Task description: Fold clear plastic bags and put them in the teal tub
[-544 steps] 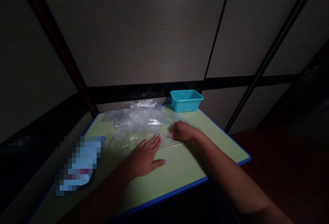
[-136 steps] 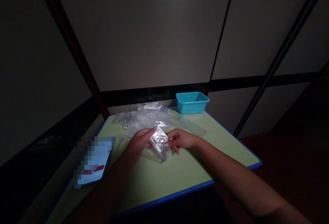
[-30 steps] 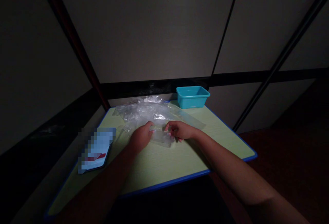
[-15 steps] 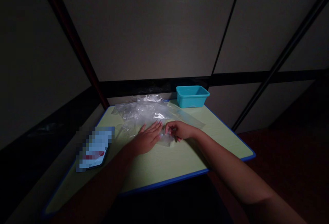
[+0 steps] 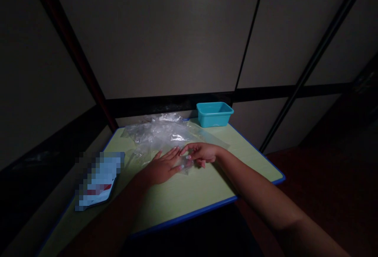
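A crumpled, see-through plastic bag (image 5: 161, 131) spreads over the far half of the table, its near end under my hands. My left hand (image 5: 163, 166) lies flat on that near end with fingers stretched out and thumb apart. Close beside its fingertips, my right hand (image 5: 203, 152) has its index finger bent over and its thumb near it, at the plastic. Its other fingers are curled in. The bit of plastic between finger and thumb is hard to make out.
A turquoise plastic basket (image 5: 215, 120) stands at the far right corner of the table (image 5: 206, 194), which has a blue edge. A phone-like flat device (image 5: 102, 182), partly blurred out, lies at the left. Behind the table rises a panelled wall (image 5: 165, 52).
My right index finger has stretched out toward the left fingertips, and the right hand has turned a little. My left thumb has spread away from its fingers. The whole view has shifted slightly.
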A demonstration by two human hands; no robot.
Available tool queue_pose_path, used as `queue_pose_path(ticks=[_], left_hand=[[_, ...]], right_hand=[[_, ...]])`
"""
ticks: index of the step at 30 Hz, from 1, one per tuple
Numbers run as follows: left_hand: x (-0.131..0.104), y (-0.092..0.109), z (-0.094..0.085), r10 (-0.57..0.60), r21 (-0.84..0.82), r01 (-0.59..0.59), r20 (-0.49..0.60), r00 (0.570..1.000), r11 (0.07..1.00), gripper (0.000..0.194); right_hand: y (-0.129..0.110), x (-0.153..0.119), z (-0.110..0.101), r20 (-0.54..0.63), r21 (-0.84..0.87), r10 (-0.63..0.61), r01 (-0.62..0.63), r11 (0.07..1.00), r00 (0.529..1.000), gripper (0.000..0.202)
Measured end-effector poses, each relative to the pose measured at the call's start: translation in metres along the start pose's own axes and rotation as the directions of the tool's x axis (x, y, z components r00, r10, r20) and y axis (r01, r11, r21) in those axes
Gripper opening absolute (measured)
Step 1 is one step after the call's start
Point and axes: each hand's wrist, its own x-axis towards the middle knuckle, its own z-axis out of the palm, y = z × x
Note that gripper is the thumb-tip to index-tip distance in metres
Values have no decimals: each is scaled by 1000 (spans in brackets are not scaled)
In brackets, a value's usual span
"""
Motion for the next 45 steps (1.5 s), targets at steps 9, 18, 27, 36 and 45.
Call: queue_pose_path(ticks=[9, 18, 27, 36, 45], left_hand=[[-2, 2, -2, 14, 14, -14, 6, 1000, 1000, 72], [1, -1, 0, 13, 38, -13, 16, 1000, 999, 73], [-3, 3, -4, -5, 4, 5, 17, 1000, 1000, 83], [-2, 1, -1, 13, 11, -13, 6, 1000, 1000, 68], [-4, 5, -1, 5, 4, -5, -39, 999, 1000, 67]], right_hand=[[-4, -2, 1, -33, -13, 74, -75, 997, 997, 34], [-9, -5, 6, -126, -125, 94, -110, 986, 988, 25], [-12, -17, 0, -226, -210, -70, 22, 977, 972, 28], [-8, -7, 7, -294, -262, -85, 6, 965, 952, 20], [-8, -7, 11, -224, -316, -104, 28, 948, 969, 26]])
